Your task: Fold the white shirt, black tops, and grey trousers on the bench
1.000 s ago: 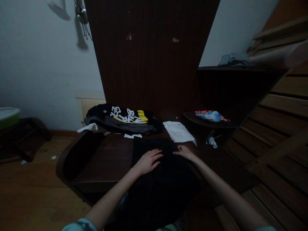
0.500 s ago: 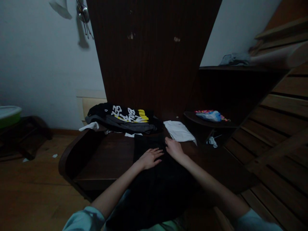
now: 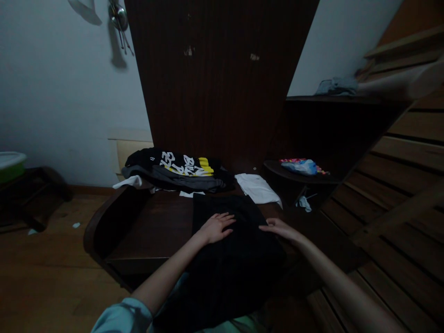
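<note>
cloth (image 3: 243, 268), black, lies before you in the head view, its far end on the dark wooden bench (image 3: 145, 226) and the rest running down toward your body. your left hand (image 3: 217, 227) rests palm down on it, fingers loosely spread and gripping nothing. your right hand (image 3: 279, 228) is at the cloth's right edge, fingers pointing inward over the fabric; you cannot tell from here whether thumb and fingers pinch it. just beyond the far end, a little to the right, lies a folded white cloth (image 3: 258, 188); to the left, a pile of dark clothes (image 3: 176, 178) with white and yellow print lies along the back of the bench. a blue-and-white bag (image 3: 301, 167) sits on the curved shelf (image 3: 277, 171) farther right.
</note>
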`<state>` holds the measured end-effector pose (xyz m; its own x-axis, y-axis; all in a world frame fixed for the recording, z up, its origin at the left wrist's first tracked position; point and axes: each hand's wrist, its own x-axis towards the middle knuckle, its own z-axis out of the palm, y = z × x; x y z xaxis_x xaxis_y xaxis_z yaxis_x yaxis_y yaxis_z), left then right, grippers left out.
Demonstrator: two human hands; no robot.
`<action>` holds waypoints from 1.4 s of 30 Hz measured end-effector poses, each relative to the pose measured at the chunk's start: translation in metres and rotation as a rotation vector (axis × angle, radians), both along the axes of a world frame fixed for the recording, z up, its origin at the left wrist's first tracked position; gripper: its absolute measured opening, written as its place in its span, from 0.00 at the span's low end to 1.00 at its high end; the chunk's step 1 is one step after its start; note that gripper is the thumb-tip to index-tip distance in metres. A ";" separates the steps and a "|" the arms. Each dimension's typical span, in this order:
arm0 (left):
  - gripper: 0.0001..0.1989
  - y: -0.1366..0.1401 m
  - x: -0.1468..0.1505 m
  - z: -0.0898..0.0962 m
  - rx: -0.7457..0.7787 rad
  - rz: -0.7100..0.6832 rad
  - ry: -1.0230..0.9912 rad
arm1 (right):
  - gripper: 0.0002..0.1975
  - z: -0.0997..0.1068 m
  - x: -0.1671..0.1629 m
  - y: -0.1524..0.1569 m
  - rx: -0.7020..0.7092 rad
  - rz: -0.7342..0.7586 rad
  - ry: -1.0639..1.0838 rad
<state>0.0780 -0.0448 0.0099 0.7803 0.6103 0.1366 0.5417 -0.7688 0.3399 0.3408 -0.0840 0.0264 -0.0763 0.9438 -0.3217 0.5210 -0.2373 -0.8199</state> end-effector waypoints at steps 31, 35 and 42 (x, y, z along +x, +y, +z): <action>0.16 0.022 0.000 -0.003 0.096 0.214 -0.006 | 0.06 -0.002 -0.049 0.003 0.546 -0.240 -0.297; 0.14 0.025 0.006 -0.001 0.169 0.274 -0.023 | 0.07 -0.012 -0.042 0.003 0.462 -0.207 -0.239; 0.18 0.019 0.010 -0.006 0.036 0.023 -0.007 | 0.16 -0.006 -0.059 -0.006 0.531 -0.176 -0.206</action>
